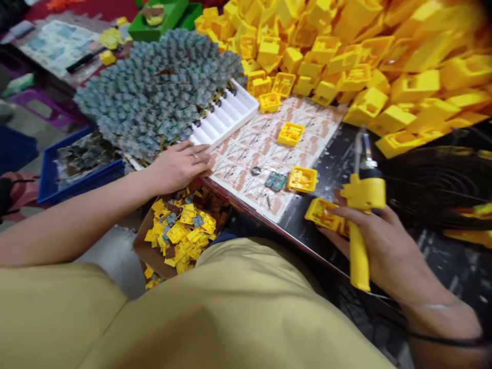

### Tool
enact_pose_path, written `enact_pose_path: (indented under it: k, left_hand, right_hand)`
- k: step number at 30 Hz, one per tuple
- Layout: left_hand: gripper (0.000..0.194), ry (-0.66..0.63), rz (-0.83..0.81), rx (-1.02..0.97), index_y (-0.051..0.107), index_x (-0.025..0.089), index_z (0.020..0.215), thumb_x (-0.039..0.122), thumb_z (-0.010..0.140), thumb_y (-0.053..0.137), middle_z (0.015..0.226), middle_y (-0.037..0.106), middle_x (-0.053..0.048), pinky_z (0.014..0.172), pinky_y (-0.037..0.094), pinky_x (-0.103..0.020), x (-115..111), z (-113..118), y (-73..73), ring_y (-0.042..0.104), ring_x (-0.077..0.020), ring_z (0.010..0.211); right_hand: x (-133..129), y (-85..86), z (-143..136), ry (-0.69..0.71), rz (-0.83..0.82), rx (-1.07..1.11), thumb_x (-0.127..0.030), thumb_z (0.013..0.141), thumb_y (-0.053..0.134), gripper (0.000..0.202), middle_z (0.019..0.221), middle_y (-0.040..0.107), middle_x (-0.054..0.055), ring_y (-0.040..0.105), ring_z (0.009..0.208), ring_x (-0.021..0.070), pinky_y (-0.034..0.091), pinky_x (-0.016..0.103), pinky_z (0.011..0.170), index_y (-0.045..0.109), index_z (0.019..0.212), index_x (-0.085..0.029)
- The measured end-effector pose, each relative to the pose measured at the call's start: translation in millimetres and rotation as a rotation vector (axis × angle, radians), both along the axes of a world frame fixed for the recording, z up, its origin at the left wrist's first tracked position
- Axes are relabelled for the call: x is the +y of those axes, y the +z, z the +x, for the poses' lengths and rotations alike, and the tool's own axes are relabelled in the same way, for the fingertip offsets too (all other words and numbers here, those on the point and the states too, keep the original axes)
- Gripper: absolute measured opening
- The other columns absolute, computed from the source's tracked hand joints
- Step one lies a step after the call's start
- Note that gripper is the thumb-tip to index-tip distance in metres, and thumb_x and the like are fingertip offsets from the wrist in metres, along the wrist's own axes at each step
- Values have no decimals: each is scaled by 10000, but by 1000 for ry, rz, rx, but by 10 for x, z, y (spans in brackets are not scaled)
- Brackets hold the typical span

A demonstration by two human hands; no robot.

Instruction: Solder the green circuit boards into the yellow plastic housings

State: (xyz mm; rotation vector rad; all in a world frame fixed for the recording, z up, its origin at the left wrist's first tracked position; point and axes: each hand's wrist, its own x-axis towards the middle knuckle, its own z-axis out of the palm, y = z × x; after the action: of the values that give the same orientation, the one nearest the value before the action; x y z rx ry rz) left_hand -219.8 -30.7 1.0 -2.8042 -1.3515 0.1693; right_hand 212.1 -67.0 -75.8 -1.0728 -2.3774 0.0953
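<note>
My left hand (177, 166) lies flat with its fingers stretched out at the table's front edge, beside the white foam tray (234, 115). It appears to hold nothing. A yellow pistol-shaped soldering gun (363, 205) is in my right hand (392, 251), its metal tip pointing up and away. By the same hand's fingers is a yellow plastic housing (323, 212); whether they grip it too is unclear. Left of it, another open housing (302, 179) sits beside a green circuit board (275, 180) and a small round dark part (255, 170). One more housing (291, 134) lies farther back on the patterned sheet (246, 159).
Grey parts with wires (154, 92) cover the tray's left side. Yellow housings (326, 56) are heaped across the back right. Below the table edge stands a cardboard box (142, 243) of yellow pieces. A blue bin (52, 179) is at left, a dark coiled object (430, 189) at right.
</note>
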Motion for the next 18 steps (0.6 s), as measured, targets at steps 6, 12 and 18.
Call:
enact_pose_path:
  k: [6, 12, 18]
  left_hand:
    - [325, 551, -23, -550, 694, 252, 911, 491, 925, 475, 814, 736, 59, 698, 551, -380, 168, 98, 152, 649, -175, 768]
    - [400, 502, -268, -976, 543, 297, 1265, 449, 896, 572, 693, 624, 70, 617, 490, -294, 488, 377, 423, 546, -78, 619]
    - [240, -183, -666, -200, 661, 200, 1065, 302, 911, 509, 847, 716, -36, 669, 487, -276, 450, 1212, 182, 620, -130, 723]
  right_hand:
    - [-13, 112, -184, -47, 116, 37, -247, 842, 707, 453, 1017, 691, 51, 673, 957, 205, 535, 372, 941, 492, 1241, -244]
    - [-62, 133, -297, -58, 115, 20, -312, 853, 704, 481, 988, 681, 45, 680, 893, 208, 511, 466, 996, 469, 1263, -224]
    - [-69, 152, -299, -81, 127, 39, -265, 858, 700, 423, 962, 695, 43, 685, 819, 181, 507, 458, 994, 507, 1230, -207]
